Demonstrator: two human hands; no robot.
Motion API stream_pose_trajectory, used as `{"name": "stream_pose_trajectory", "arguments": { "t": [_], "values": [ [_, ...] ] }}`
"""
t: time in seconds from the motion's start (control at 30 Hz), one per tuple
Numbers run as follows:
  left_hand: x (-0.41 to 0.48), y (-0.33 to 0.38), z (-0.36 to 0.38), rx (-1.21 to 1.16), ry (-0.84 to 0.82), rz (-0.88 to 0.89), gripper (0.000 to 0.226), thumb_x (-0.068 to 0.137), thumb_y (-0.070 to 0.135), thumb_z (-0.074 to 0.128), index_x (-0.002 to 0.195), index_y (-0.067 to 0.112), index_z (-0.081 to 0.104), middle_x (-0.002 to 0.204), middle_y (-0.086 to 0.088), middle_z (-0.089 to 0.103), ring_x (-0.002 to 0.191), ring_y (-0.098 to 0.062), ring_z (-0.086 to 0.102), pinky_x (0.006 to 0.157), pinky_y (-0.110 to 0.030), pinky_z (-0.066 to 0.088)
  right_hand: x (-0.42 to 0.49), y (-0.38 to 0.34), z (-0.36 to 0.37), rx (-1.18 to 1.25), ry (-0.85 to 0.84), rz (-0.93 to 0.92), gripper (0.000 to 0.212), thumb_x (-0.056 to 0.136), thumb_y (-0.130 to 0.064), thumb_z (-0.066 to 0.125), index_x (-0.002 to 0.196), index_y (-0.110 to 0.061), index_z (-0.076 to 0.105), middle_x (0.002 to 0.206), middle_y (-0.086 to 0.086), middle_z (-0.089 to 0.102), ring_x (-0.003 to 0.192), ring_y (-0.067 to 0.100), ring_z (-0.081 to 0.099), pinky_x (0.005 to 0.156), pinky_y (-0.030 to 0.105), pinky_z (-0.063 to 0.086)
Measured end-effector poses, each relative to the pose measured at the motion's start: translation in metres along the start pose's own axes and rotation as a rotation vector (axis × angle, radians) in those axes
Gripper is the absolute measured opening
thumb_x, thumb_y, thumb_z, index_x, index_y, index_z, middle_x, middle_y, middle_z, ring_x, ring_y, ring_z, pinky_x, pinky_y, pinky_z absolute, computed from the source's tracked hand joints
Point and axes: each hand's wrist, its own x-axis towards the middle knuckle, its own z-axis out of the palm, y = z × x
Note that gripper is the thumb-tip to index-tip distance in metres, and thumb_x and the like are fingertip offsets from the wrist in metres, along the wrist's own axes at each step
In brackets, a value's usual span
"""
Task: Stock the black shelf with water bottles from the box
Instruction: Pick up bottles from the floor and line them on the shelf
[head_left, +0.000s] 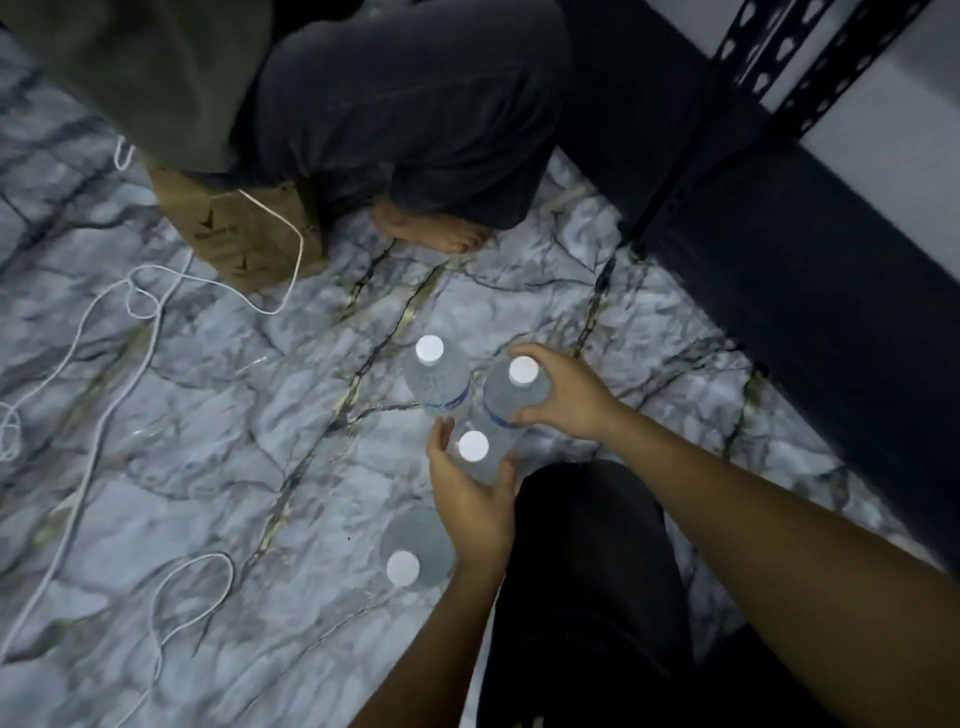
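Note:
Several clear water bottles with white caps stand upright on the marble-patterned floor. My left hand (470, 496) wraps around the nearest of a cluster of three, the near bottle (480, 449). My right hand (569, 397) grips the right bottle (511, 389) just below its cap. A third bottle (439, 376) stands free at the cluster's left. A fourth bottle (413, 553) stands alone closer to me. The black shelf (779, 249) runs along the right side, its perforated metal posts rising at top right. A brown cardboard box (249, 234) sits at upper left.
Another person squats at the top, a bare foot (431, 231) on the floor beside the box. White cord (130, 322) loops across the left floor. My dark-trousered knee (587, 571) fills the lower middle. A pale wall (893, 93) lies behind the shelf.

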Motion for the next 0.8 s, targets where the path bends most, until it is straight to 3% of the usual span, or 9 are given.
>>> {"name": "stream_pose_trajectory", "arguments": {
  "t": [0.07,0.17,0.27,0.37,0.43,0.57,0.63,0.7,0.8],
  "values": [
    [0.003,-0.008,0.004,-0.03,0.015,-0.074,0.091,0.073,0.028,0.094,0.149,0.019,0.044,0.144,0.012,0.054,0.129,0.006,0.049,0.11,-0.019,0.041,0.009,0.008,0.012,0.068,0.01,0.024,0.092,0.066,-0.017,0.096,0.146,-0.022,0.05,0.15,0.002,0.052,0.136,0.021,0.049,0.1,0.031,0.043],
    [0.006,-0.017,0.01,-0.035,0.016,-0.116,0.095,0.068,0.026,0.097,0.148,0.019,0.045,0.132,0.023,0.051,0.115,0.031,0.043,0.096,0.004,0.033,0.018,0.019,0.024,0.111,0.045,0.008,0.097,0.058,-0.02,0.1,0.142,-0.022,0.052,0.143,0.0,0.056,0.127,0.017,0.053,0.092,0.026,0.041],
    [0.009,-0.013,0.017,-0.022,0.065,-0.138,0.087,0.068,0.016,0.098,0.141,0.017,0.05,0.119,0.032,0.052,0.107,0.035,0.045,0.089,0.006,0.033,0.022,0.025,0.026,0.102,0.089,-0.029,0.093,0.057,-0.024,0.1,0.138,-0.022,0.054,0.137,-0.001,0.061,0.119,0.015,0.056,0.088,0.026,0.043],
    [0.012,-0.002,0.024,-0.013,0.057,-0.123,0.067,0.073,0.004,0.092,0.113,0.04,0.053,0.094,0.041,0.063,0.093,0.03,0.055,0.078,0.004,0.039,0.024,0.027,0.024,0.022,0.148,-0.105,0.081,0.06,-0.028,0.098,0.13,-0.018,0.058,0.128,0.004,0.067,0.114,0.025,0.063,0.088,0.039,0.054],
    [0.016,0.003,0.025,0.03,0.023,-0.108,0.061,0.075,0.006,0.091,0.101,0.045,0.051,0.095,0.047,0.062,0.09,0.026,0.058,0.074,0.002,0.041,0.02,0.027,0.021,0.029,0.189,-0.103,0.075,0.062,-0.028,0.096,0.126,-0.017,0.059,0.123,0.005,0.069,0.111,0.027,0.065,0.086,0.042,0.055],
    [0.024,0.004,0.025,0.182,-0.009,-0.071,0.065,0.075,0.028,0.09,0.127,0.033,0.053,0.125,0.017,0.065,0.115,-0.006,0.063,0.09,-0.019,0.045,0.009,0.03,0.01,0.169,0.32,0.024,0.067,0.065,-0.024,0.095,0.12,-0.014,0.059,0.115,0.006,0.069,0.101,0.021,0.063,0.08,0.032,0.053],
    [0.028,0.005,0.026,0.247,-0.029,-0.018,0.076,0.074,0.033,0.091,0.137,0.023,0.05,0.133,0.002,0.064,0.121,-0.021,0.063,0.095,-0.035,0.052,0.0,0.032,-0.001,0.222,0.351,0.053,0.063,0.068,-0.024,0.095,0.119,-0.015,0.059,0.111,-0.001,0.066,0.097,0.013,0.058,0.075,0.013,0.047],
    [0.029,0.012,0.025,0.261,-0.048,0.052,0.078,0.072,0.035,0.092,0.135,0.023,0.048,0.131,0.001,0.065,0.118,-0.025,0.064,0.093,-0.045,0.055,-0.012,0.034,-0.019,0.259,0.392,0.069,0.058,0.069,-0.024,0.094,0.114,-0.019,0.058,0.104,-0.009,0.062,0.093,0.008,0.058,0.067,0.0,0.041],
    [0.03,0.031,0.023,0.228,-0.098,0.111,0.077,0.072,0.039,0.092,0.133,0.027,0.047,0.13,0.001,0.066,0.118,-0.024,0.064,0.094,-0.045,0.055,-0.033,0.032,-0.051,0.354,0.5,0.081,0.058,0.064,-0.03,0.095,0.108,-0.025,0.057,0.096,-0.019,0.066,0.086,-0.003,0.063,0.073,0.002,0.046]
  ]
}}
